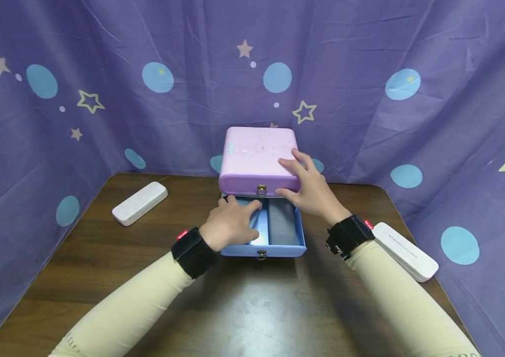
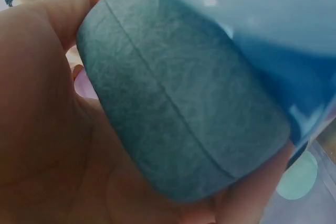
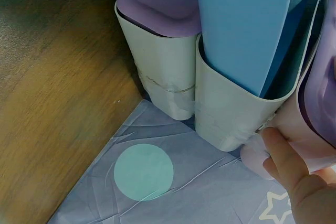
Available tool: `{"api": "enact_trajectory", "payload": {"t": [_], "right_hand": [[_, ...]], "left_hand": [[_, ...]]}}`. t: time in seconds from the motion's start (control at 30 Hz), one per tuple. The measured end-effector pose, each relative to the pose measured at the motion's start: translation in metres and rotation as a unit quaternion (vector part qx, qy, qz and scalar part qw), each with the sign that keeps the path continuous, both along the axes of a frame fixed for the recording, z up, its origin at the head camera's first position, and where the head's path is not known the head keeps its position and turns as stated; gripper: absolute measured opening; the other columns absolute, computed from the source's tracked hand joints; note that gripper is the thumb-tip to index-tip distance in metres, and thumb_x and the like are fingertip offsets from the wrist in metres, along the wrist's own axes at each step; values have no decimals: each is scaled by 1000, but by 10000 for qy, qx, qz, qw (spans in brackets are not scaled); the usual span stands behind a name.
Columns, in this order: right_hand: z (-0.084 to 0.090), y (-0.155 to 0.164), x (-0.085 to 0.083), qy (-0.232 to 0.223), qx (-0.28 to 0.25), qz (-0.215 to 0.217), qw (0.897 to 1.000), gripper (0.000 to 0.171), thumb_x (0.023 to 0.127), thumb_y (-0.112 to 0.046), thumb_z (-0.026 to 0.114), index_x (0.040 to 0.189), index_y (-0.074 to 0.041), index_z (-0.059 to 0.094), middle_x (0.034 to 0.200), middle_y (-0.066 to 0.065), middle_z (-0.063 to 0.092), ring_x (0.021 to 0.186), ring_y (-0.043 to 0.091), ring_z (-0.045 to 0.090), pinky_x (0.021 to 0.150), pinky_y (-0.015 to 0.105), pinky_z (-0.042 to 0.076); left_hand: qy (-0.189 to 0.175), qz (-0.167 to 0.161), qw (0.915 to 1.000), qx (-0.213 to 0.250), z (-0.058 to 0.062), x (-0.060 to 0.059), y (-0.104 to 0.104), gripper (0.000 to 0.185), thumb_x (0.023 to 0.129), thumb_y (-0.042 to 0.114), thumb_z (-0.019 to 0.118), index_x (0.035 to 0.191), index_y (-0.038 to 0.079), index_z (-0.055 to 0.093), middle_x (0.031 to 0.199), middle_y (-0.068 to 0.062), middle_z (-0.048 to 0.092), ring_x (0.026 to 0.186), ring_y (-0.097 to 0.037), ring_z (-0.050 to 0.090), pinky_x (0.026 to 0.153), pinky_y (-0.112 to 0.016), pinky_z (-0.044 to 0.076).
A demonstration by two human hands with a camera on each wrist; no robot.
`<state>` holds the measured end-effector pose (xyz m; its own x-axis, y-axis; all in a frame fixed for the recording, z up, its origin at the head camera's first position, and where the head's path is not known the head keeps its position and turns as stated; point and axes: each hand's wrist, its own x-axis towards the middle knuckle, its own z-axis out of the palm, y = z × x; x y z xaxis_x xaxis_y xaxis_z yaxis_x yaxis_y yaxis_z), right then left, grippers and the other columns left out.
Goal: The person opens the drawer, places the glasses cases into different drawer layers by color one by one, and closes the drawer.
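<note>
A small drawer box with a pink top [image 1: 252, 158] stands at the back of the table, its blue lower drawer [image 1: 279, 249] pulled out toward me. My left hand [image 1: 230, 223] reaches into the drawer's left half, where its fingers curl round a grey-blue felt case [image 2: 178, 108]; the palm [image 2: 47, 129] lies under the case and the blue drawer wall [image 2: 273, 51] beside it. A dark grey case [image 1: 281, 223] lies in the drawer's right half. My right hand [image 1: 308, 191] rests flat on the pink top's right front corner, thumb against the front; one fingertip [image 3: 286, 156] shows by the box's white side [image 3: 231, 114].
A white oblong case [image 1: 140, 203] lies on the wooden table at the back left, another white case [image 1: 406, 250] at the right edge. Purple star-patterned cloth [image 1: 368, 74] walls in the table on three sides. Bare wood [image 1: 243, 307] stretches in front of the drawer.
</note>
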<state>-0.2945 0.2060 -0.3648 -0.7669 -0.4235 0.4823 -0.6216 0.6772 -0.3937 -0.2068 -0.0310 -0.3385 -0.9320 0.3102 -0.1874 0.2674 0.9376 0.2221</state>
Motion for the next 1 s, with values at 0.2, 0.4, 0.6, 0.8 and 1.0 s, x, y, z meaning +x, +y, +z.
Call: {"api": "enact_trajectory", "payload": {"t": [0.2,0.4,0.6,0.8,1.0], "right_hand": [[-1,-1,1,-23,12,11,10000,76,89,-28,89,155,-17,53,169,24,28,142,54,47,106,67,47],[-1,0,1,-46,10,-10,10000,76,89,-29,89,155,-17,53,170,23,27,142,54,47,106,68,47],[-1,1,1,-88,17,-37,10000,77,89,-29,89,155,-17,52,170,22,27,142,54,47,105,70,46],[0,0,0,-93,31,-45,9999,76,90,-30,88,156,-18,52,170,22,27,142,54,47,105,70,46],[1,0,0,-119,40,-43,9999,76,91,-30,88,156,-18,52,171,22,26,142,55,47,105,72,46]], "left_hand": [[-27,126,9999,-21,-5,0,4,74,94,39,75,161,33,44,133,-32,47,109,-41,51,73,-46,55],[-104,175,9998,45,-10,-2,7,78,94,39,77,163,34,41,135,-32,44,110,-41,50,68,-42,54],[-212,234,9995,57,-14,-3,10,79,94,39,77,164,35,40,140,-35,41,117,-44,50,73,-45,57],[-158,283,9995,6,-17,-4,12,80,93,42,79,163,35,40,142,-35,40,122,-46,50,80,-48,58],[-9,296,9996,-13,-22,-7,14,83,90,45,83,162,34,42,139,-36,42,118,-47,54,82,-50,60]]}}
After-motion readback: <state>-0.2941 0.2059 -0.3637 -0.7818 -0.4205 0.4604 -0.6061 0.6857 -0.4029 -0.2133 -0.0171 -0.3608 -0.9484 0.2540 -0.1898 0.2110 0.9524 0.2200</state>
